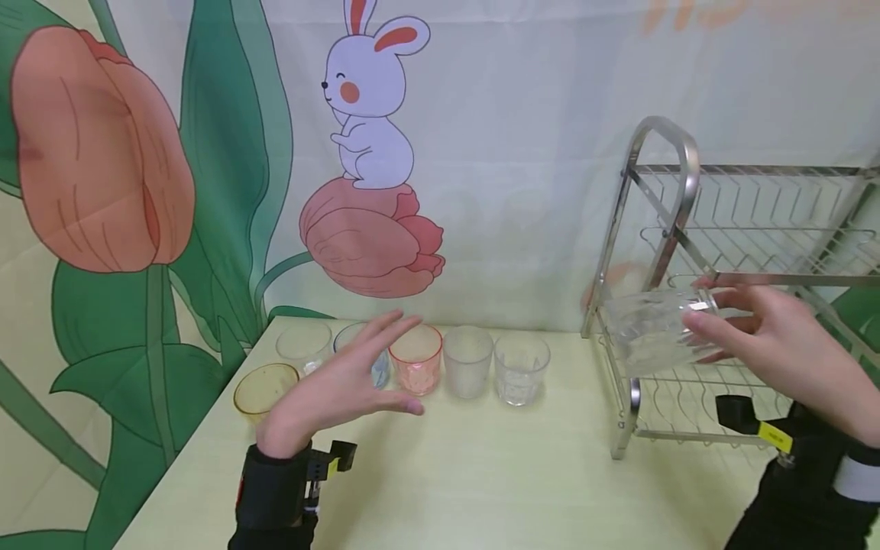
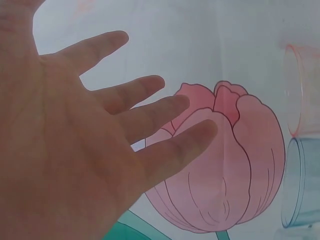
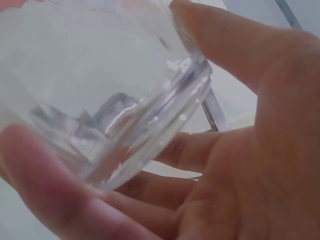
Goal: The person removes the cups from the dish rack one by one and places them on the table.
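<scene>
My right hand grips a clear drinking glass near its thick base, with thumb and fingers around it. The glass lies on its side in the air, its mouth toward the left, overlapping the lower tier of the metal dish rack in the head view. Close up in the right wrist view, the faceted glass base sits between thumb and fingers. My left hand hovers with fingers spread and nothing in it, in front of the row of glasses. It partly hides a blue-rimmed glass.
Along the back of the table stand a red-rimmed glass, a frosted glass and a clear glass. Farther left are another clear glass and an amber glass. A printed cloth hangs behind.
</scene>
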Available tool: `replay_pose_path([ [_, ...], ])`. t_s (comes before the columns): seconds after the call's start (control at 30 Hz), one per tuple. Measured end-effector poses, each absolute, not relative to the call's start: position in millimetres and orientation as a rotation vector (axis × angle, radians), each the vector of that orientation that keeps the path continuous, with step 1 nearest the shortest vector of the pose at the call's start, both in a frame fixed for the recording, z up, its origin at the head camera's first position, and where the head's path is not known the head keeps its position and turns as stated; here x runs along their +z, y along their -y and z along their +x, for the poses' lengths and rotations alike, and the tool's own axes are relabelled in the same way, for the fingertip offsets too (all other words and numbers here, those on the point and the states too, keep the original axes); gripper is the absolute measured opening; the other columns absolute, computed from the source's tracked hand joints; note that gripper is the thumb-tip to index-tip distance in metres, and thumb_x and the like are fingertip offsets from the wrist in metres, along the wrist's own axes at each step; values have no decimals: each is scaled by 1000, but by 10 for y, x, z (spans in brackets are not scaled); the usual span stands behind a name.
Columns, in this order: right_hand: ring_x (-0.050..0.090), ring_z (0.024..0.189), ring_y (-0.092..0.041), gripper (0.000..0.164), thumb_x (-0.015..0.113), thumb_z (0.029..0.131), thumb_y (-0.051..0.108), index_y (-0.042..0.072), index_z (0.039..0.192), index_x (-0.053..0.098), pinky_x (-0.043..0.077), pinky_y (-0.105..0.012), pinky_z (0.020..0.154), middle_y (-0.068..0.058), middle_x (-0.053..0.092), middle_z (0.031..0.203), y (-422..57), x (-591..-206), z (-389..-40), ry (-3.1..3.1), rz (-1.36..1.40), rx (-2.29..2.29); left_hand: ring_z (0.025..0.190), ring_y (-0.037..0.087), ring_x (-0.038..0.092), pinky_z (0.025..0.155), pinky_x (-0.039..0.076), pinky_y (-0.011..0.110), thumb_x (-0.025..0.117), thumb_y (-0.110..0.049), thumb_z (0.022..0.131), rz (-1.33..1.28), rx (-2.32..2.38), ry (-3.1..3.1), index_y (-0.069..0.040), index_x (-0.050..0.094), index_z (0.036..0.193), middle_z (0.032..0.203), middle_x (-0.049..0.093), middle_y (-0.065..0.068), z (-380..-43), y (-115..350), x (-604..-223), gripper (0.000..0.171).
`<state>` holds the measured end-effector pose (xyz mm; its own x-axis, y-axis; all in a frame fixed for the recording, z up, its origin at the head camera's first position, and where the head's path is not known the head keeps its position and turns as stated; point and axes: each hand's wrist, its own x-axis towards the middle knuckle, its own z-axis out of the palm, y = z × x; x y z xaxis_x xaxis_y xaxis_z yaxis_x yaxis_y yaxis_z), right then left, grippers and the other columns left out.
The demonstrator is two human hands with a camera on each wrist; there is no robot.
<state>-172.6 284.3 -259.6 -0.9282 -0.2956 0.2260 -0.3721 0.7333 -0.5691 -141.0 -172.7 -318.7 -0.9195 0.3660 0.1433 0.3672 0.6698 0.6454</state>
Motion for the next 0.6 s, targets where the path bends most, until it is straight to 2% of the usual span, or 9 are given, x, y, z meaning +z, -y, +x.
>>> replay_pose_path([
  [0.13,71,80,-23,52,56,101,31,-1,139,39,56,-28,61,-34,49,129,-2820,-2611,-1740,2804,587,980,142,30,28,102,40,53,83,-58,66,-656,-1097,2858,-34,29,154,160,16,-1,-1407,1700,-3183,106],
  [0.33,66,93,-41,51,54,102,30,1,140,39,56,-31,63,-32,48,130,-2769,-2610,-1743,2790,635,940,141,28,29,103,40,52,84,-55,67,-672,-1123,2842,-36,28,153,160,16,-3,-1421,1639,-3163,105],
  [0.6,66,98,-39,48,55,101,32,6,139,41,57,-32,66,-26,51,130,-2652,-2598,-1731,2795,676,1003,142,21,27,104,39,50,85,-54,66,-689,-1171,2819,-36,31,152,158,20,-7,-1452,1533,-3155,103],
])
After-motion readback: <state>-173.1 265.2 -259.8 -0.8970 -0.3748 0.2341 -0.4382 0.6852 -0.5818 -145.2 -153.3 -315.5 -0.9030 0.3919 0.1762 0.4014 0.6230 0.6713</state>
